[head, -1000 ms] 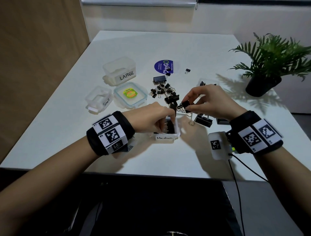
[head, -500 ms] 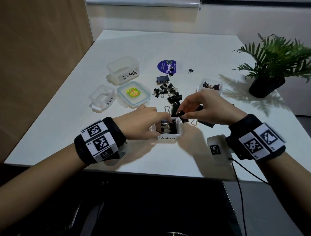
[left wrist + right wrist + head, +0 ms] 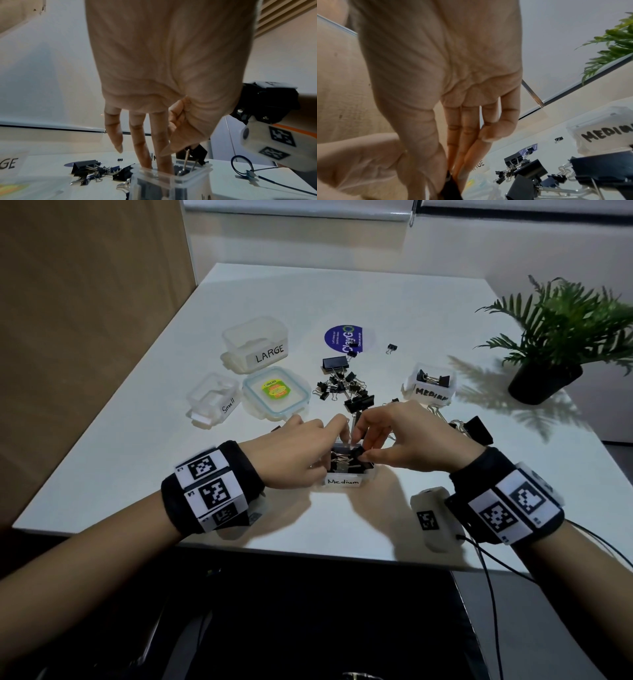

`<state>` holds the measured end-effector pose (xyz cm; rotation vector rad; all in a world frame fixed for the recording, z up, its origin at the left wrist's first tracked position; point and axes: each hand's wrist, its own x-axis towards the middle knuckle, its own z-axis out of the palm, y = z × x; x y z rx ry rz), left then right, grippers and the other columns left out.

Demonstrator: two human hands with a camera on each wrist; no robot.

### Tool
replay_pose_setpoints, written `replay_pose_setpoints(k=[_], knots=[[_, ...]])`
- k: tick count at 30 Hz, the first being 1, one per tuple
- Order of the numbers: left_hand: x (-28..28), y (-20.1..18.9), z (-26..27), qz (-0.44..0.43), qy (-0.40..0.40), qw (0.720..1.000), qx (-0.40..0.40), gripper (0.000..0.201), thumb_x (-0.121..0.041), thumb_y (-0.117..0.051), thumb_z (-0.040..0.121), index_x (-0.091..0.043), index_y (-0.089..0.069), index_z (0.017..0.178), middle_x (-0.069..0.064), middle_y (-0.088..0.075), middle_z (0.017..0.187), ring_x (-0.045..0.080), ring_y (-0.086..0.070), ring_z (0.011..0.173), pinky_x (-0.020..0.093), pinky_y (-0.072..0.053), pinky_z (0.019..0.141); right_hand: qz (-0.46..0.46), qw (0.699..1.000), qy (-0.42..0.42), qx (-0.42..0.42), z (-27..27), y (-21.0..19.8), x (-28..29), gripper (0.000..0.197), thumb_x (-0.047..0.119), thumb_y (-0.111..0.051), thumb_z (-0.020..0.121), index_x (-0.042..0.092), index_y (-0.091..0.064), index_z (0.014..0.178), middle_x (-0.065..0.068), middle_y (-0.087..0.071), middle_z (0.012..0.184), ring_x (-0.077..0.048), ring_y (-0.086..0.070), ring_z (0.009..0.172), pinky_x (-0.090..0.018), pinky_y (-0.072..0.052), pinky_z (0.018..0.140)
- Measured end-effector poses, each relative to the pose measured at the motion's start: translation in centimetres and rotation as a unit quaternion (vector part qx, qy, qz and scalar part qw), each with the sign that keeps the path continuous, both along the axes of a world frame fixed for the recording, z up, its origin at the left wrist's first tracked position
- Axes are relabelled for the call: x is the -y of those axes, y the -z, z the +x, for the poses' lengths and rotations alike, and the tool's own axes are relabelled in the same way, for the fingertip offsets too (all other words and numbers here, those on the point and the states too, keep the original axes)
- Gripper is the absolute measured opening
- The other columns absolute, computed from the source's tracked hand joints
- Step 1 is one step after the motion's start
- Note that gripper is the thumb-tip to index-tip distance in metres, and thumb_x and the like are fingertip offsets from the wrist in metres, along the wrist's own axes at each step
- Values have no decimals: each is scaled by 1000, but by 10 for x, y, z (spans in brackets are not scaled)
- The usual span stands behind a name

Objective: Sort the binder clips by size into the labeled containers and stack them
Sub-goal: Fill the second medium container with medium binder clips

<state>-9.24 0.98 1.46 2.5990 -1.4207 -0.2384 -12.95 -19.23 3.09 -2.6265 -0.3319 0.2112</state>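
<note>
Right hand [image 3: 407, 436] grip pinching a black binder clip [image 3: 358, 454] over the Medium container [image 3: 346, 475] near the desk [image 3: 144, 474] front edge. Left hand [image 3: 294, 450] with straight fingers [image 3: 163, 152] dipping into that container, holding nothing. Loose clip pile [image 3: 342, 388] just beyond; second MEDIUM container [image 3: 432, 386] further right.

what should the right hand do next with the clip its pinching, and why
Probably lower the binder clip into the near Medium container and let go. The right hand pinches it just over the rim, the box already holds similar clips, and the left hand's fingers reach inside, apparently steadying them.
</note>
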Motion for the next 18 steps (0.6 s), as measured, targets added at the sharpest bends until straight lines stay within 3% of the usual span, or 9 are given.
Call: replay_pose_setpoints(k=[7,12,15,18], knots=[[-1,-5,-2,-25,-13,998,-51,37,-4,-48,85,-15,-36,118,-8,-69,92,16,-51,97,41,-42,88,-81,995,13,61,-7,11,-16,13,24,-70,72,32,-67,83,14,-70,76,-7,-66,81,-33,-54,69],[-2,-6,-1,-51,-38,992,-112,43,3,-46,84,-13,-32,121,-2,-72,90,14,-55,74,39,-50,75,-37,995,25,91,-9,17,-19,12,27,-69,68,31,-70,79,11,-68,70,-9,-66,72,-33,-54,67],[-3,-4,-1,-55,-46,991,-115,43,2,-45,84,-13,-30,122,-1,-71,88,11,-55,69,42,-51,74,-19,995,14,99,-11,20,-21,10,30,-68,67,30,-70,77,10,-69,67,-7,-66,68,-33,-54,66],[-4,-2,0,-52,-51,991,-114,43,2,-42,85,-14,-29,122,3,-71,87,21,-60,74,47,-51,73,6,995,6,102,-12,22,-23,12,30,-69,68,29,-72,80,11,-68,65,-2,-65,64,-32,-55,66]])
